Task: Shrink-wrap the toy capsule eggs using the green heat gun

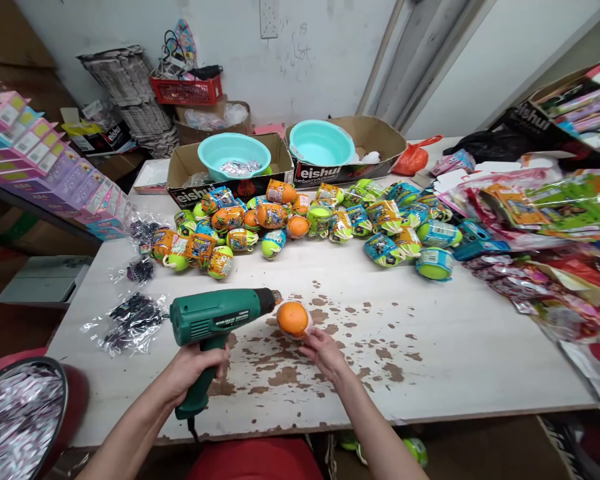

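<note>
1. Green plastic heat gun with a black front end, lying nearly level over the tabletop in the head view. The left hand is closed right around its handle. Can't tell whether the trigger's pressed.

2. The smooth orange rounded ball is just off the nozzle, above the brown-spotted middle of the tabletop. The right hand has it in a light pinch, thumb and fingers nearly together at its lower right edge, where there's what looks like thin see-through film.

3. Step in hand, my guess: warming that film so it tightens on the ball. Can't see if any hot air is blowing.

4. Next move, I'd say, calls for turning the ball evenly in front of the nozzle, with the pinching fingertips out of the airflow and no lingering on one spot.

5. Behind all that, a long pile of orange, green and blue labelled capsules runs across the tabletop, with two round turquoise basins further back, by the wall.
</note>
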`<action>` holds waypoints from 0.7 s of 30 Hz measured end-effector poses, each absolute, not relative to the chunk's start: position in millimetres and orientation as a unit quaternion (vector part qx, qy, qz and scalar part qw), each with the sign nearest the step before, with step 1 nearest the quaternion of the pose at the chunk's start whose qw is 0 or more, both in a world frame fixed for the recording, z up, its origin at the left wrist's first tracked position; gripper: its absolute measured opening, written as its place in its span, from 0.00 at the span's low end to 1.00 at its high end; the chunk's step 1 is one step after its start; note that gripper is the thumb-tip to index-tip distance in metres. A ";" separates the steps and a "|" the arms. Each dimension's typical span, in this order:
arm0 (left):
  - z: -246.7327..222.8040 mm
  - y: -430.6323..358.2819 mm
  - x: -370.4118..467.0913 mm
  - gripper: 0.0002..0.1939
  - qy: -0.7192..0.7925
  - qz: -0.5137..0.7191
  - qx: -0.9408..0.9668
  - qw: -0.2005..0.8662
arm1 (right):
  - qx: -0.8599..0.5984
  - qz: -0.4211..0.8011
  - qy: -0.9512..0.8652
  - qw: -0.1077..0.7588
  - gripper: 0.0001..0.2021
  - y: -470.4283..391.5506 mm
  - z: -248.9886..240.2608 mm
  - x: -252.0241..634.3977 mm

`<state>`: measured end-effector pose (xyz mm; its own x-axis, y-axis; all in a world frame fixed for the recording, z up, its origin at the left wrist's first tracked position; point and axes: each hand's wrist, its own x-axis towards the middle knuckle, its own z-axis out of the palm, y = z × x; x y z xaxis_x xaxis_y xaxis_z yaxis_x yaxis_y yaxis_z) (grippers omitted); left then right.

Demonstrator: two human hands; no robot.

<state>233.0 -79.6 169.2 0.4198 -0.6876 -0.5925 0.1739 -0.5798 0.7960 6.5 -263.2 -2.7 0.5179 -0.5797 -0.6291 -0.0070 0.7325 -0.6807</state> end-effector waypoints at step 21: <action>185.3 -79.8 150.2 0.08 -0.280 -0.466 0.768 0.339 | -0.223 -0.278 0.511 0.782 0.12 -242.4 5.6 -61.3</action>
